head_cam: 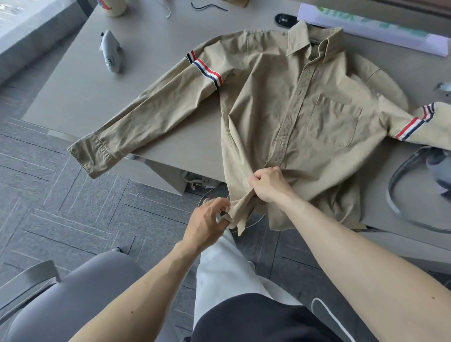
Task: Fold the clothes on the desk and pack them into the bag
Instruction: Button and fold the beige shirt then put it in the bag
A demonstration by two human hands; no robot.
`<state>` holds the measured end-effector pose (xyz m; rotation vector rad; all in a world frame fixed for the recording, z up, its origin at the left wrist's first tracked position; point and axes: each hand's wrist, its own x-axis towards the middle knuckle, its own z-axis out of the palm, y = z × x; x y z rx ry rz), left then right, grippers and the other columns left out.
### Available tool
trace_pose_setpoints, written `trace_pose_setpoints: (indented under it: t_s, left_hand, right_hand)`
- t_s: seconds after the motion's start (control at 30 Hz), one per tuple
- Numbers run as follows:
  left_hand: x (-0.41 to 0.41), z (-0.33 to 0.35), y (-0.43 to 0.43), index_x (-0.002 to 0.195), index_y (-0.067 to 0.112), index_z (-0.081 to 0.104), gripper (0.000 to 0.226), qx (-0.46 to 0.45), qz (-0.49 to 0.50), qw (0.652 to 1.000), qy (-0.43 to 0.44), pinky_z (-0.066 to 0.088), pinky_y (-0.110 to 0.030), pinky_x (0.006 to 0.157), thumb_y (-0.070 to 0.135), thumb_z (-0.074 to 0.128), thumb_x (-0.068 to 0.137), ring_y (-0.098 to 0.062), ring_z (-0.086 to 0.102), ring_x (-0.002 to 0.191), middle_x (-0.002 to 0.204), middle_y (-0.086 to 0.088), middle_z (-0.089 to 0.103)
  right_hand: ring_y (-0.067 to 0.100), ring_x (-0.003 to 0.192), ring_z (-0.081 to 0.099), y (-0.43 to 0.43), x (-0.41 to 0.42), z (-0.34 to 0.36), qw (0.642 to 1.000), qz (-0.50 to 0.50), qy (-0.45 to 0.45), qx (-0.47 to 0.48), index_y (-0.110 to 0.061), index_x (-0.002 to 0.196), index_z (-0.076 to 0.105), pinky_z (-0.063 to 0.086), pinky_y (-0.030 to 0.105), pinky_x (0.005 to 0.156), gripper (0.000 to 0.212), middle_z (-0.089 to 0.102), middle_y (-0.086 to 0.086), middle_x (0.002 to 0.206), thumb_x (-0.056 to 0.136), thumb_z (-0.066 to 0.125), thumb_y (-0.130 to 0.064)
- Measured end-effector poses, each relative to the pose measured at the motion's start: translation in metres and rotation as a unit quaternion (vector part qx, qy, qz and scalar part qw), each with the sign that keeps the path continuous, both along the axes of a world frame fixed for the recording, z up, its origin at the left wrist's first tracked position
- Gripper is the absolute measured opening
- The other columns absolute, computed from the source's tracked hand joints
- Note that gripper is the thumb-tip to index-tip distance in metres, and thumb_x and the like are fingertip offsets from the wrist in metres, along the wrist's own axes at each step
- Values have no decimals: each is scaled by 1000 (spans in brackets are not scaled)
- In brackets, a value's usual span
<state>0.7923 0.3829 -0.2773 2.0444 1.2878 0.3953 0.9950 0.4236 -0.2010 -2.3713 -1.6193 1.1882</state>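
- Plainly early: on the counter [82, 82] the khaki shirt [280, 91] lies spread front-up, sleeves out, hem over the near edge
- Left hand [207, 223] pinches the hem corner; right hand [268, 183] grips bunched cloth near the placket
- Folding and packing both remain

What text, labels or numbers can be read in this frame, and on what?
Grey shark toy: a dark patch with a mark like "3", too blurred to confirm.
Long white box: green lettering, upside down and blurred, unreadable.
Bottle: coloured graphic, no legible words.
Khaki shirt: no text visible.
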Motion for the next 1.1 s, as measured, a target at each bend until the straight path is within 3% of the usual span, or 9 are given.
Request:
trace_pose_setpoints:
  t_s: [0.13, 0.2, 0.33, 0.47, 0.6, 0.7, 0.83, 0.97, 1.1]
  left_hand:
    - [-8, 3, 6, 126, 32, 58, 56, -21, -118, 993, -4, 26, -36, 103, 23, 73, 73, -9, 44, 131, 142, 8, 50]
    - [-11, 0, 11, 120, 29, 61, 53, -24, -123, 992, 14, 24, -39, 107, 10, 70, 72, -6, 47, 133, 136, 13, 57]
    - [3, -7, 18, 106, 29, 66, 40, 58, -66, 993, 84, 33, -37, 96, 16, 76, 70, -12, 61, 104, 100, 13, 70]
    - [22, -4, 26, 66, 21, 60, 7, 106, -61, 989, 86, 37, -31, 71, 15, 63, 65, -22, 54, 54, 52, 5, 53]
    - [10, 11, 23, 61, 10, 45, 17, 44, 80, 996, 22, 32, -35, 42, 24, 45, 71, -38, 43, 41, 46, -12, 47]
    - [-18, 17, 8, 65, 10, 48, 7, -10, 220, 975, -32, 33, -38, 42, 14, 46, 70, -35, 45, 44, 49, -11, 50]
    - [-52, 5, -11, 62, 0, 50, 23, -127, 394, 903, -113, 30, -30, 50, 21, 54, 71, -13, 30, 58, 57, -4, 45]
    - [-65, -13, -18, 60, 2, 49, 20, -253, 478, 821, -185, 31, -36, 57, 19, 57, 66, -18, 34, 64, 61, -7, 42]
    - [-67, -4, -8, 90, 10, 55, 19, -224, 448, 851, -156, 50, -33, 67, 8, 71, 81, -12, 60, 70, 80, 3, 65]
  right_hand:
    - [32, 115, 41, 2, 3, -1, 1000, 10, 1, -6, -17, 59, 37, 34, 36, 90, 43, 62, 20, 100, 101, 40, -26]
    - [32, 108, 44, 3, 6, -1, 1000, 12, 5, -6, -16, 58, 36, 31, 34, 83, 44, 55, 13, 82, 100, 43, -26]
    - [23, 80, 38, 1, 10, 8, 999, -2, 33, 6, -16, 56, 30, 19, 30, 65, 47, 35, -1, 61, 98, 50, -22]
    - [17, 65, 36, -3, 20, 9, 997, -47, 61, 17, -16, 56, 33, 25, 28, 52, 45, 36, -1, 60, 95, 55, -23]
    - [18, 71, 45, -2, 25, 7, 995, -62, 69, 19, -18, 59, 47, 29, 31, 57, 37, 47, -3, 65, 94, 54, -27]
    - [14, 93, 54, -7, 25, 4, 998, -29, 51, 8, -19, 96, 72, 34, 25, 70, 18, 65, -3, 96, 93, 56, -26]
    - [25, 124, 50, -14, 19, -3, 999, 2, 28, -25, -28, 137, 54, 34, 23, 96, 48, 44, 12, 135, 90, 61, -29]
    - [29, 125, 48, -17, 16, -11, 999, 19, 3, -42, -33, 140, 49, 36, 29, 102, 54, 35, 11, 137, 87, 61, -33]
    - [29, 126, 48, -18, 18, -13, 999, 26, -2, -47, -34, 140, 49, 36, 31, 106, 58, 33, 10, 139, 84, 64, -31]
